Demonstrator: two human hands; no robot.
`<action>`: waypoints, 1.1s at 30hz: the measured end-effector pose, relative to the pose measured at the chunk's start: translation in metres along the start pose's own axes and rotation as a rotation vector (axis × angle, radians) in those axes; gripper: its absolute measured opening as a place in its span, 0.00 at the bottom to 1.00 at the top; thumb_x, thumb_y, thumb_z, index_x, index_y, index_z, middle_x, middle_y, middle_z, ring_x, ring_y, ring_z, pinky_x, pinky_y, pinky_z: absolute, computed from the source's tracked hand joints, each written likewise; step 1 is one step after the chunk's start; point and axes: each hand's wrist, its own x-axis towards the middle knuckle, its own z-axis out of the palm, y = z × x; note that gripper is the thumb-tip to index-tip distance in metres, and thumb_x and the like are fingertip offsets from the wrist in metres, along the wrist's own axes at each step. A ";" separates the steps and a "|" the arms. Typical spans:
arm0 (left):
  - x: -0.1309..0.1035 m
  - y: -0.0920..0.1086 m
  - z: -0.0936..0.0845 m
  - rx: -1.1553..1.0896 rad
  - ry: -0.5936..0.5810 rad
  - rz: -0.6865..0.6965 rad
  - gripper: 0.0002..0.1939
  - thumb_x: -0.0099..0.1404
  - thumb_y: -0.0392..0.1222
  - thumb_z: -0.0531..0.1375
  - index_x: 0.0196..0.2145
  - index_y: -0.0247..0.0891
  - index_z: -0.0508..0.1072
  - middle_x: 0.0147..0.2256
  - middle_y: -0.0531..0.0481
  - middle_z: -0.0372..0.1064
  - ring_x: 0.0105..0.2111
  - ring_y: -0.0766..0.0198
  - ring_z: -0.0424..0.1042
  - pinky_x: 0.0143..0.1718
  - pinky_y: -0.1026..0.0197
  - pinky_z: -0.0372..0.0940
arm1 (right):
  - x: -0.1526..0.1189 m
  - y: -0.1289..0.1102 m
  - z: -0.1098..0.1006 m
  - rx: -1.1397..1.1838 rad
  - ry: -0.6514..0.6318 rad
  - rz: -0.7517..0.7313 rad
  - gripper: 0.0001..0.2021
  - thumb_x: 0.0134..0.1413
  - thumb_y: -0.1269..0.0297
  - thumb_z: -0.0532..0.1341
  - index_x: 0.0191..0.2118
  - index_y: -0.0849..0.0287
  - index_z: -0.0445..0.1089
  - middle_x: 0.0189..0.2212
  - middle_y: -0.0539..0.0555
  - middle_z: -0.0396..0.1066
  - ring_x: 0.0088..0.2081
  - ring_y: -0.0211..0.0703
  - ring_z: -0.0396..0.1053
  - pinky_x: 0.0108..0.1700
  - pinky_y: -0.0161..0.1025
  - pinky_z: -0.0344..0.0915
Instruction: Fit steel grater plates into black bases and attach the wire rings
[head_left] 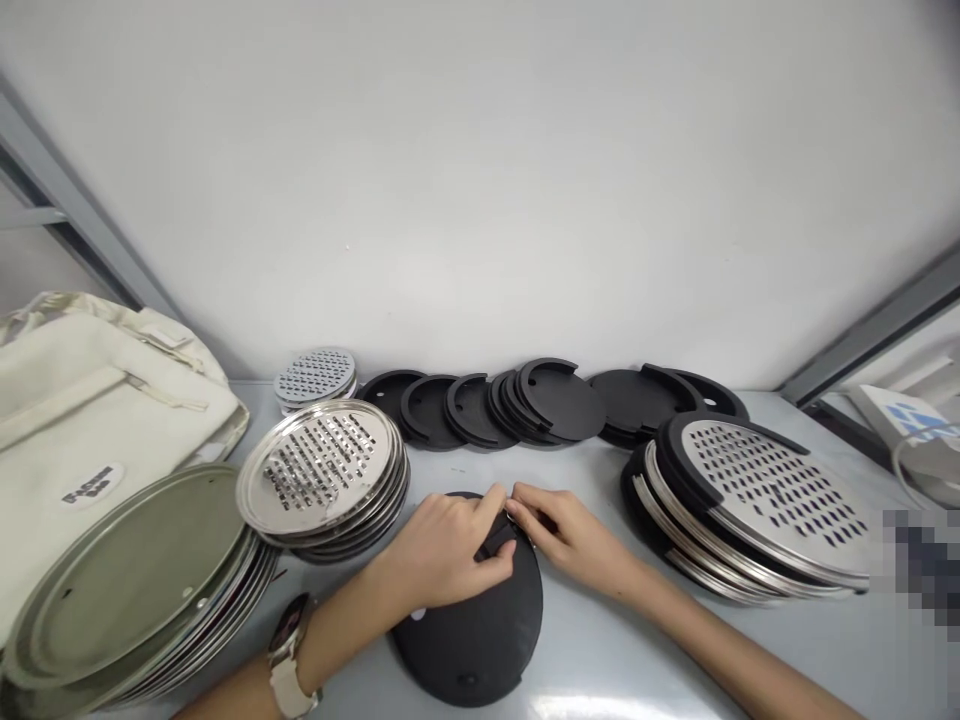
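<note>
A black round plate (480, 645) lies on the table right in front of me, with a small hole and a short slot in it. My left hand (450, 550) is closed over its upper part, thumb and forefinger around a small dark block-like piece (496, 538). Whether that piece is part of the plate, I cannot tell. At the plate's upper right edge, my right hand (574, 530) has its thumb and fingers pinched together, close to the left fingertips. What lies in that pinch is mostly hidden.
Left stand a stack of metal grater discs (319, 470), green oval plates (135, 580) and a cream bag (112, 390). Several black round holders (562, 400) line the wall behind. At right is a stack of grater discs in black holders (772, 490). Grey grater discs (315, 377) sit back left.
</note>
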 end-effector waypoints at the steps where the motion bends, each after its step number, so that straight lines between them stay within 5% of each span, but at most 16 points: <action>1: 0.000 0.000 -0.001 0.005 -0.002 -0.006 0.12 0.64 0.47 0.53 0.41 0.39 0.61 0.25 0.52 0.69 0.25 0.57 0.70 0.22 0.61 0.49 | 0.000 0.000 0.000 -0.010 0.000 0.005 0.16 0.66 0.59 0.46 0.26 0.57 0.48 0.21 0.43 0.48 0.24 0.34 0.47 0.27 0.34 0.46; 14: -0.001 0.000 -0.003 -0.076 0.009 0.021 0.12 0.64 0.45 0.54 0.45 0.41 0.65 0.31 0.52 0.73 0.30 0.57 0.73 0.28 0.61 0.57 | -0.004 -0.004 -0.005 -0.121 -0.056 -0.039 0.14 0.66 0.63 0.45 0.27 0.57 0.52 0.21 0.45 0.55 0.23 0.34 0.53 0.28 0.34 0.50; 33: 0.000 0.002 -0.007 -0.050 -0.009 0.028 0.10 0.64 0.44 0.53 0.43 0.41 0.66 0.28 0.53 0.72 0.27 0.59 0.72 0.26 0.63 0.54 | -0.006 -0.005 -0.013 -0.151 -0.134 -0.020 0.17 0.65 0.62 0.46 0.24 0.59 0.55 0.18 0.45 0.54 0.21 0.32 0.50 0.25 0.33 0.48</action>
